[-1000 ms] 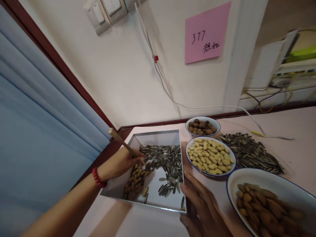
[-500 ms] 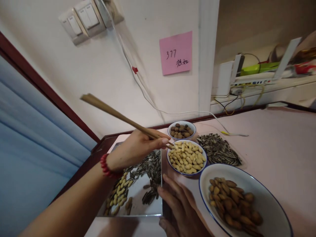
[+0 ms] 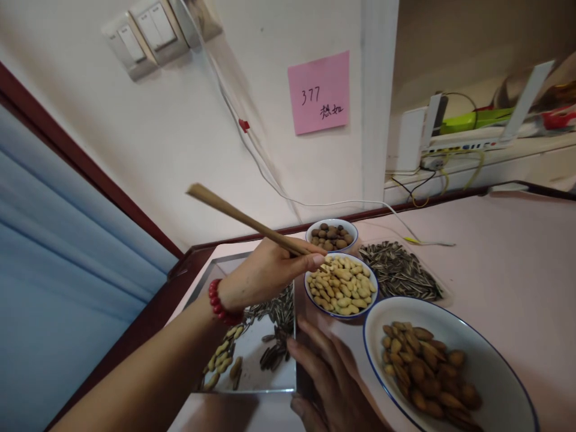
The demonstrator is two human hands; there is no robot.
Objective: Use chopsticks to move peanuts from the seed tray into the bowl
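Observation:
My left hand (image 3: 274, 270), with a red bead bracelet at the wrist, is closed round a pair of wooden chopsticks (image 3: 252, 223). Their tips reach over a blue-rimmed bowl (image 3: 309, 300) of peanuts (image 3: 344, 288); whether they pinch a peanut cannot be made out. Beneath my left forearm lies a shallow silvery tray (image 3: 252, 375), partly hidden. It holds sunflower seeds (image 3: 276, 309), some peanuts along its left side and a few brown nuts. Against the tray's right edge rests my right hand (image 3: 330, 378), its fingers stretched and apart.
A large oval bowl (image 3: 490, 384) of brown nuts stands at the right. Behind the peanuts is a small bowl (image 3: 308, 237) of round nuts. A pile of sunflower seeds (image 3: 400, 270) lies beside them. A white cable (image 3: 333, 206) runs along the wall onto the table.
My left hand has shifted to the right with the chopsticks, bringing the tips further over the peanut bowl. More of the tray's far left corner shows. My right hand stays at the tray's edge.

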